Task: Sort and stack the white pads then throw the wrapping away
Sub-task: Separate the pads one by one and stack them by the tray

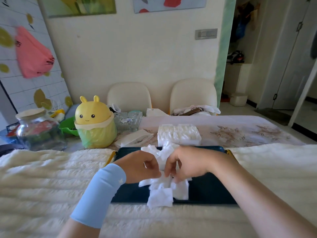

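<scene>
Both hands meet over a dark blue tray (205, 189) on the worktop (243, 134). The left hand (142, 166) and the right hand (187, 164) each have fingers curled in, pinching white pads (161, 196) from a loose heap lying on the tray. A neat stack of pads (179, 134) sits just beyond the tray. A yellow bin (94, 122) stands to the left.

Soft white pads (161, 197) — glossy tray (205, 189), fluffy blanket (42, 177)
</scene>
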### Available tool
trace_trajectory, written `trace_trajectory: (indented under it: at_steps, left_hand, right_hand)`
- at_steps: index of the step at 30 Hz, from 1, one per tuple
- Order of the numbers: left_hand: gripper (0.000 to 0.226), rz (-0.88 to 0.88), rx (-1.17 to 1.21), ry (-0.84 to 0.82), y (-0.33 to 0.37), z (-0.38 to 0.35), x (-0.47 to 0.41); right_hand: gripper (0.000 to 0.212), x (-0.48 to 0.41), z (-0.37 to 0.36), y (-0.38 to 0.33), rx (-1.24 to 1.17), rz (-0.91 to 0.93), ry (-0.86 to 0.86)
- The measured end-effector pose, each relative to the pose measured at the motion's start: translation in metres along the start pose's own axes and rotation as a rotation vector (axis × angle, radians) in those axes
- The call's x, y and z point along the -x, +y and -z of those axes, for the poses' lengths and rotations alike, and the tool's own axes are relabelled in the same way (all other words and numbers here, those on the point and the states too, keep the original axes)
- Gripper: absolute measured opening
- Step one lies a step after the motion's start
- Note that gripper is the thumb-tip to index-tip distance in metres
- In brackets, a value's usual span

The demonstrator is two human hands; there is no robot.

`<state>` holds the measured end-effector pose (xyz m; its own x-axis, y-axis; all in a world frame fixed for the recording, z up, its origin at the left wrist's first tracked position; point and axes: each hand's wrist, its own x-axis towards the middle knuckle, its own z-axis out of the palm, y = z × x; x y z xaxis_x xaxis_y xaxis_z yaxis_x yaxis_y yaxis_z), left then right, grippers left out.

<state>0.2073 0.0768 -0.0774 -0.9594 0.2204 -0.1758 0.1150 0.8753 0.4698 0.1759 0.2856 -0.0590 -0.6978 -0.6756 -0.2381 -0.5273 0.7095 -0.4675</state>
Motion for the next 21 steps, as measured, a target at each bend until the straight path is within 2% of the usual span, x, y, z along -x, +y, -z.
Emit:
trace_trajectory:
  at_steps: [3,6,8,10,11,13,14,18,19,21]
  left_hand:
    - [0.012,0.028,0.040,-0.050,-0.001,-0.001,0.008]
    - [0.015,0.043,0.033,-0.058,-0.003,0.000,0.008]
    - [0.015,0.023,0.040,-0.057,-0.001,0.001,0.006]
    - [0.013,-0.005,0.076,-0.061,0.005,0.003,0.004]
    - [0.014,-0.016,0.092,-0.055,0.008,0.004,0.003]
    - [0.019,-0.021,0.152,0.000,0.012,0.007,-0.003]
    - [0.023,-0.011,0.245,0.037,0.014,0.008,-0.006]
    - [0.052,0.004,0.855,0.021,0.018,0.011,-0.014]
    - [0.056,-0.016,0.918,0.014,0.018,0.009,-0.014]
    - [0.046,-0.067,0.927,0.052,0.020,0.003,-0.014]
  right_hand:
    - [0.049,0.000,-0.013,-0.020,0.068,-0.007,-0.180]
    - [0.057,0.000,-0.024,-0.034,0.178,-0.039,-0.211]
    - [0.041,-0.001,-0.029,-0.037,0.212,-0.046,-0.163]
    - [0.006,-0.005,-0.031,-0.036,0.215,-0.044,-0.056]
    - [0.015,-0.008,-0.032,-0.032,0.190,-0.057,-0.012]
    - [0.032,-0.006,-0.026,-0.026,0.048,-0.071,0.065]
    - [0.032,-0.003,-0.021,-0.024,-0.055,-0.067,0.115]
    - [0.014,0.006,-0.003,-0.005,-0.555,-0.062,0.303]
    - [0.009,0.006,-0.002,0.000,-0.643,-0.072,0.334]
    - [0.018,0.006,-0.002,0.004,-0.729,-0.104,0.364]
